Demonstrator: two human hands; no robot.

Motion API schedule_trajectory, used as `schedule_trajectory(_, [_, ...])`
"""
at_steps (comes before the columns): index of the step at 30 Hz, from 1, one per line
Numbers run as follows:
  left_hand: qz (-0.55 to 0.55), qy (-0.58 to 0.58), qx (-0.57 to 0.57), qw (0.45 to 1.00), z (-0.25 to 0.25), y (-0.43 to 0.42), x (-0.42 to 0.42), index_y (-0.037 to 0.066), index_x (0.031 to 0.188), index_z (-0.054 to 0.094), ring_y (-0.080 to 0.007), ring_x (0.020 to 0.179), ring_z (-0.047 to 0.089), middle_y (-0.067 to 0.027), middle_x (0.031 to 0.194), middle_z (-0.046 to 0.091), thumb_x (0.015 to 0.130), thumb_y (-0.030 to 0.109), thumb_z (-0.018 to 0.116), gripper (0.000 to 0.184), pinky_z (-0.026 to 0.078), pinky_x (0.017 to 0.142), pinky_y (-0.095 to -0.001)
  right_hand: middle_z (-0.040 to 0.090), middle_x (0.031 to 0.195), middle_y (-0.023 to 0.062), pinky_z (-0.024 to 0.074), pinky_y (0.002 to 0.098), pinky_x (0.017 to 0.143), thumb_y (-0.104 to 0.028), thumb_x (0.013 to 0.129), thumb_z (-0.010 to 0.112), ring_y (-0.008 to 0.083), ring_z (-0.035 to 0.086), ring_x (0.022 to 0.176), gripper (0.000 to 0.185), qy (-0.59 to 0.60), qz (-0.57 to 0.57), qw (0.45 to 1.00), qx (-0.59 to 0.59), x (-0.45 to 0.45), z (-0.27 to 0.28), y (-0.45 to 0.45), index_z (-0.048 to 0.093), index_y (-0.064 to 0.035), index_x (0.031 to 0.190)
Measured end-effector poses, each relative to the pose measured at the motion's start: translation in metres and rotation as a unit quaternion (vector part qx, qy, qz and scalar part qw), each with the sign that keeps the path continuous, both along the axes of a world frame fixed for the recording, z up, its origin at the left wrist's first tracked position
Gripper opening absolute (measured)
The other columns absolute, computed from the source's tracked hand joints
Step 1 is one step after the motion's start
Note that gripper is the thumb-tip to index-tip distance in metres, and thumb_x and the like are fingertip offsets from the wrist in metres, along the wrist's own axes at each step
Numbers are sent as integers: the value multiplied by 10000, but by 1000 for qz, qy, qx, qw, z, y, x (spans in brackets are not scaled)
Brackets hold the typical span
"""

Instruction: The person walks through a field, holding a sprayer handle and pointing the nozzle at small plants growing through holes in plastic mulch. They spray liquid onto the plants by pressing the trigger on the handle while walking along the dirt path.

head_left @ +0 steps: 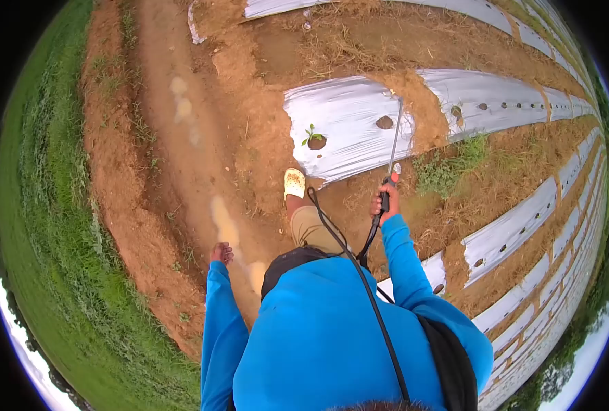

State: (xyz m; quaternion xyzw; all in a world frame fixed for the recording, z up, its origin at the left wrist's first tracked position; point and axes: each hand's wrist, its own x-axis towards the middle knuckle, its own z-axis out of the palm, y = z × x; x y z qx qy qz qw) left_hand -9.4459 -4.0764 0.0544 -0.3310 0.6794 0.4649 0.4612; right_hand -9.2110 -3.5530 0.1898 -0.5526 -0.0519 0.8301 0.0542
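My right hand (386, 204) grips the black and red handle of a sprayer wand (395, 140). The wand's thin metal tube points away from me, with its tip over the silvery plastic mulch film (349, 113). A dark hose (369, 240) runs from the handle back toward my body. Two planting holes open in the film near the wand; a leafy green seedling (312, 135) grows at the left one, and the other hole (384, 122) shows dark soil. My left hand (223, 253) hangs low at my side with fingers curled in, and I see nothing in it.
More film-covered beds (499, 103) with rows of holes extend to the right. Weeds (451, 164) and dry straw lie between beds. A muddy path (205, 171) with puddles (223, 219) runs on the left, beside a soil bank (130, 205) and grass (58, 226). My yellowish clog (295, 183) is near the bed's edge.
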Motion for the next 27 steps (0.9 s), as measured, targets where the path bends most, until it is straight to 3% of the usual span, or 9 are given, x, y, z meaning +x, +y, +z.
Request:
schedule_trajectory(1, [-28, 49, 17, 998, 11, 32, -27, 71, 955, 558, -186, 543, 537, -65, 756, 583, 802, 345, 477, 324, 410, 455, -315, 406, 520, -24, 338, 232, 357, -281, 692, 586, 100, 406, 406, 228, 7, -73, 996, 41, -18, 12, 23, 457, -100, 643])
schedule_trajectory(6, [-85, 14, 50, 995, 68, 155, -151, 86, 966, 551, -170, 570, 531, -52, 765, 576, 803, 326, 481, 299, 412, 484, -305, 415, 528, -14, 342, 236, 366, -275, 691, 591, 111, 414, 413, 226, 7, -135, 986, 94, -61, 64, 126, 460, -96, 648])
schedule_trajectory(11, [-140, 1, 40, 989, 70, 242, -246, 84, 940, 541, -131, 559, 487, -37, 751, 558, 814, 297, 458, 260, 395, 490, -268, 412, 526, -14, 345, 251, 366, -274, 689, 595, 122, 409, 408, 222, 5, -187, 965, 184, -76, 61, 227, 473, -91, 658])
schedule_trajectory(17, [-198, -8, -30, 980, 45, 317, -331, 99, 900, 554, -119, 508, 440, -15, 684, 495, 819, 306, 445, 247, 350, 444, -276, 415, 536, -15, 329, 258, 364, -281, 693, 584, 122, 383, 397, 214, -70, -254, 932, 248, -136, 55, 296, 478, -97, 668])
schedule_trajectory(19, [-234, -22, -29, 972, 14, 343, -368, 102, 897, 556, -124, 516, 448, -17, 675, 495, 819, 314, 447, 251, 355, 445, -282, 410, 533, -18, 324, 253, 360, -277, 691, 581, 118, 382, 398, 207, -49, -271, 929, 246, -161, 57, 307, 477, -99, 673])
schedule_trajectory(21, [-422, 142, 59, 894, -16, 342, -407, 93, 885, 556, -139, 504, 463, -26, 663, 497, 817, 318, 452, 257, 360, 429, -303, 403, 528, -21, 324, 252, 357, -275, 689, 573, 116, 380, 396, 204, -56, -307, 924, 221, -182, 62, 299, 473, -97, 680])
schedule_trajectory(23, [-382, 76, 39, 920, -7, 392, -446, 90, 888, 554, -144, 496, 468, -29, 661, 499, 818, 330, 468, 264, 360, 417, -306, 399, 524, -19, 330, 252, 360, -277, 691, 566, 118, 380, 397, 209, 29, -301, 936, 181, -200, 63, 306, 470, -92, 684])
schedule_trajectory(25, [-328, 0, 15, 945, 14, 453, -500, 88, 896, 544, -146, 472, 463, -35, 662, 505, 825, 341, 490, 268, 354, 397, -300, 399, 521, -15, 336, 254, 363, -283, 696, 558, 121, 388, 399, 216, -16, -325, 928, 183, -225, 85, 308, 468, -87, 684])
schedule_trajectory(27, [-314, -20, 25, 949, 41, 522, -548, 91, 906, 529, -135, 453, 445, -34, 663, 508, 840, 331, 494, 251, 345, 387, -282, 404, 521, -9, 343, 258, 365, -274, 696, 565, 125, 402, 403, 212, 34, -336, 930, 148, -235, 95, 309, 469, -86, 687])
